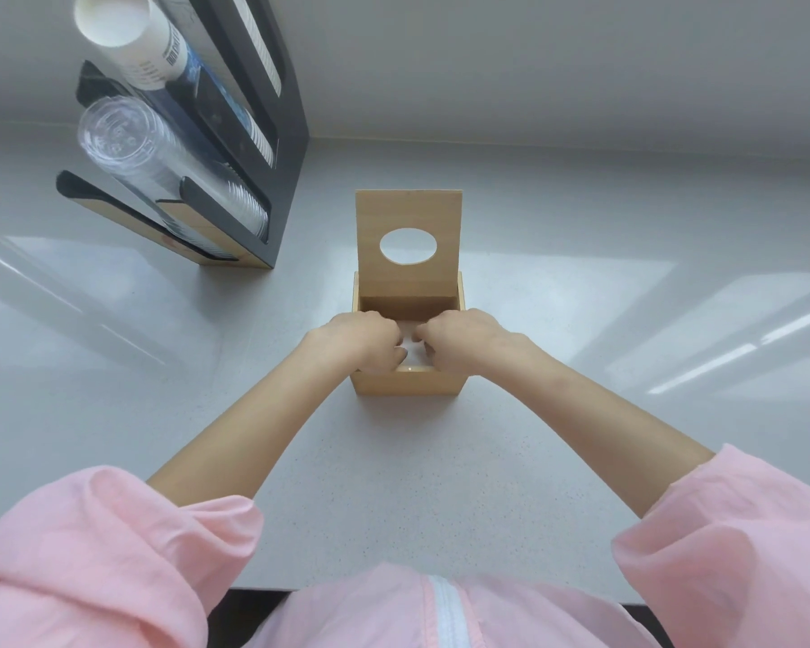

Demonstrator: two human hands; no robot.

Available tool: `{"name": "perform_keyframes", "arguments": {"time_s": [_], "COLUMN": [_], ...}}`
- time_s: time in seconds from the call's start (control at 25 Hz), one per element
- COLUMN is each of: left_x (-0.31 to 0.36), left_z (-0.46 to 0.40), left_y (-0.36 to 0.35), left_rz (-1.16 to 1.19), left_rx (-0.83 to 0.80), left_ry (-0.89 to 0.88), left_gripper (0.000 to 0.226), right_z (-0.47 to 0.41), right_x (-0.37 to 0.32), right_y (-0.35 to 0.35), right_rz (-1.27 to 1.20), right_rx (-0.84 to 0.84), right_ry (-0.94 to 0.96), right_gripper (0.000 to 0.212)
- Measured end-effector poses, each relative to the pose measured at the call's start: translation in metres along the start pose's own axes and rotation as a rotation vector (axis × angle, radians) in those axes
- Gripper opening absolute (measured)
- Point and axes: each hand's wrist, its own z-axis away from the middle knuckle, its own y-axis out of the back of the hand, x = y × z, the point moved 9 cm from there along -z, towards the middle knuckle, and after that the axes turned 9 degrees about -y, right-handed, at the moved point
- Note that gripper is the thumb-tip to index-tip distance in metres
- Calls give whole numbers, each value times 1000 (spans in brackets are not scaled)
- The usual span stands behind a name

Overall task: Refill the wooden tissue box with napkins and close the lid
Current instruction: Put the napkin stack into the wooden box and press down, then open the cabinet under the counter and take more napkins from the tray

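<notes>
The wooden tissue box (408, 382) stands on the grey counter in the middle of the view. Its lid (408, 217), with an oval hole, stands upright at the far side. White napkins (412, 336) show inside the box between my hands. My left hand (368, 341) and my right hand (459, 339) both reach down into the open box with fingers curled, knuckles nearly touching. The fingertips are hidden inside the box, so whether they pinch the napkins or only press on them is unclear.
A black cup dispenser (235, 147) stands at the back left, holding a stack of paper cups (132, 35) and a stack of clear plastic cups (127, 147). The grey counter (581, 273) meets a wall behind. Pink sleeves fill the foreground.
</notes>
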Motion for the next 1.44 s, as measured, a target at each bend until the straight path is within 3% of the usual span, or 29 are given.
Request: {"name": "perform_keyframes", "arguments": {"time_s": [0.12,0.2,0.4,0.6,0.84,1.12,1.44], "left_x": [8,16,32,61,104,159,182], "left_z": [24,43,86,117,157,212,240], "left_y": [10,15,5,-31,-73,-142,-191], "left_rz": [234,336,340,332,265,321,190], "left_rx": [126,238,515,594,608,746,773], "left_ry": [-25,-20,16,107,286,360,483], "left_gripper": [40,42,51,63,71,80,74], "right_z": [18,35,86,125,182,244,276], "right_x": [7,15,30,31,25,13,-4], "right_y": [12,18,-3,-42,-74,-122,-158], "right_rz": [-143,-256,-357,-365,-336,-270,-168], "right_rx": [89,181,299,263,313,301,388], "right_ry": [16,13,-47,-82,-33,39,52], "right_gripper": [29,36,53,69,68,72,84]}}
